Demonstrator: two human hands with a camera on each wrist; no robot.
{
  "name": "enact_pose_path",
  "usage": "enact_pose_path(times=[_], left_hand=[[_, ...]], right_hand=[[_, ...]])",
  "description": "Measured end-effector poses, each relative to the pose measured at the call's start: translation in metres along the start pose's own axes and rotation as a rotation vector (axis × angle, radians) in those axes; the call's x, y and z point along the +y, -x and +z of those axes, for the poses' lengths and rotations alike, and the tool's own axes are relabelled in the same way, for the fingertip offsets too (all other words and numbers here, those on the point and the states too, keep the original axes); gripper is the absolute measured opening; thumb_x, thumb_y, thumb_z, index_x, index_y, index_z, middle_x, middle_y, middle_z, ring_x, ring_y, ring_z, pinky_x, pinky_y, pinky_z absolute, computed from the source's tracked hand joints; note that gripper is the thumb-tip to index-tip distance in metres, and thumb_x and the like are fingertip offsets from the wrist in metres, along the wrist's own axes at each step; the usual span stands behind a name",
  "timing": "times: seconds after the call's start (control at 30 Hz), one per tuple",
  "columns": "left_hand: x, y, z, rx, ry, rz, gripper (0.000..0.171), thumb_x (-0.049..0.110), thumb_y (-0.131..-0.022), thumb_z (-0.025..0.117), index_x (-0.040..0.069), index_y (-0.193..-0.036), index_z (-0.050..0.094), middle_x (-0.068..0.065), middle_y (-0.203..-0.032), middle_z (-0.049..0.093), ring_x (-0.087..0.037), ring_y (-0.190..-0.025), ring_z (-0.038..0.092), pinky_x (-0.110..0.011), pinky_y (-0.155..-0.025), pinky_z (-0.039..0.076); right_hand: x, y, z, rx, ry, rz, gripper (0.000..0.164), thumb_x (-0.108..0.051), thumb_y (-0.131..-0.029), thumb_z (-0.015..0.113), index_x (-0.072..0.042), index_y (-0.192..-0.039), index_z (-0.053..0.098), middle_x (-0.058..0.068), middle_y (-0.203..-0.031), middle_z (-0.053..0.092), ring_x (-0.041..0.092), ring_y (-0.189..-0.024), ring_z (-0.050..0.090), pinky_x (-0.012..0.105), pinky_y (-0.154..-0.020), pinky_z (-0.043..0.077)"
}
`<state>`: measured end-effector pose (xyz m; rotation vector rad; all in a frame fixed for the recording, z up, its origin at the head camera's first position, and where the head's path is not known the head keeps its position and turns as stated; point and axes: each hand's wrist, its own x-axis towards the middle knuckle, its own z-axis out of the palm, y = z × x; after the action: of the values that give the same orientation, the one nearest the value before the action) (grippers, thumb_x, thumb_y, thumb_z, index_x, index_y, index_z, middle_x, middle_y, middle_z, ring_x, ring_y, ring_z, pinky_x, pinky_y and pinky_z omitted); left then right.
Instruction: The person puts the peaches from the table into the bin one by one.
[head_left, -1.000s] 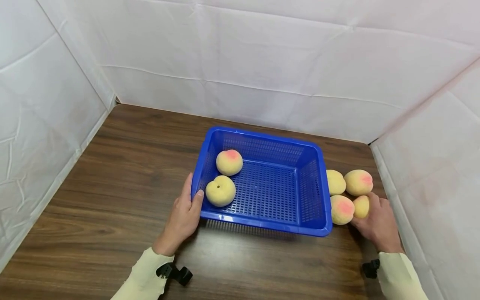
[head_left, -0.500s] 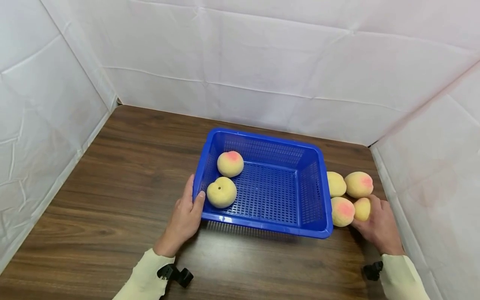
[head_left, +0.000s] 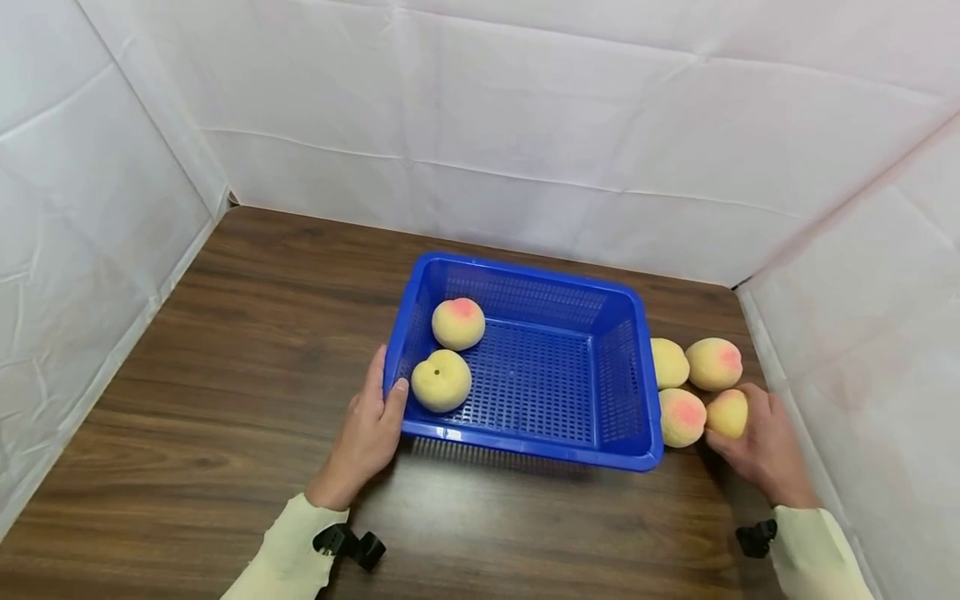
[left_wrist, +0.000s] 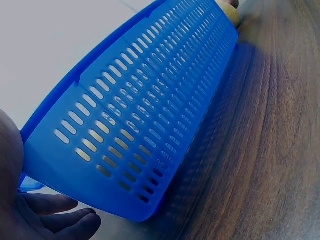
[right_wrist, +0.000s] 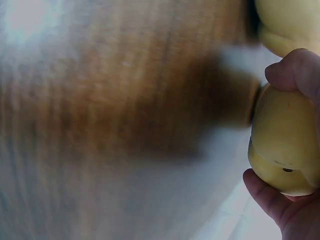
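A blue plastic basket sits on the table, with a peach and a second peach at its left end. My left hand grips the basket's left side, thumb over the rim and fingers outside; the left wrist view shows these fingers by the slotted wall. Right of the basket, my right hand holds a peach between thumb and fingers. That peach fills the grasp in the right wrist view, its stem dimple showing. Three more peaches lie close by: one blushed, one yellow, one behind.
The brown wood-grain table carries everything. White sheeting hangs behind it and at both sides. The right-hand sheet runs close beside my right hand.
My right hand has shifted slightly right with its peach, opening a small gap from the blushed peach beside it. The left hand and the basket stay in place.
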<state>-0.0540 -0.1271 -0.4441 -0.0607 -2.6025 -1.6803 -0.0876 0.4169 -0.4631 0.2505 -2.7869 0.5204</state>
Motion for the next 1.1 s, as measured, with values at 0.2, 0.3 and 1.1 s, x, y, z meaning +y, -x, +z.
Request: enact_pose_path(times=[0.2,0.3,1.1], left_hand=[[0.000,-0.001,0.000,-0.010,0.006,-0.007,0.060,0.027,-0.105,0.038,0.010,-0.154,0.008,-0.023,-0.147,0.034,-0.032,-0.130,0.037,-0.056,-0.106,0.031],[0.001,-0.001,-0.001,-0.013,0.012,-0.017,0.060,0.027,-0.105,0.038,0.010,-0.154,0.007,-0.023,-0.148,0.033,-0.033,-0.131,0.036,-0.056,-0.106,0.030],[0.000,0.000,-0.001,-0.021,0.006,-0.012,0.060,0.026,-0.105,0.039,0.010,-0.154,0.008,-0.022,-0.148,0.033,-0.032,-0.131,0.035,-0.056,-0.107,0.029]], right_hand=[[-0.009,-0.008,-0.017,0.025,0.016,-0.068,0.070,-0.013,-0.055,0.085,0.005,-0.112,0.049,0.021,-0.091,0.047,0.037,-0.081,0.043,0.050,-0.061,0.035],[-0.014,-0.012,-0.026,0.005,0.014,-0.072,0.069,-0.012,-0.056,0.085,0.004,-0.113,0.048,0.021,-0.094,0.047,0.036,-0.082,0.042,0.049,-0.061,0.035],[-0.038,-0.027,-0.056,-0.011,0.024,-0.095,0.073,-0.014,-0.058,0.086,0.003,-0.117,0.047,0.023,-0.099,0.046,0.036,-0.086,0.042,0.047,-0.061,0.034]])
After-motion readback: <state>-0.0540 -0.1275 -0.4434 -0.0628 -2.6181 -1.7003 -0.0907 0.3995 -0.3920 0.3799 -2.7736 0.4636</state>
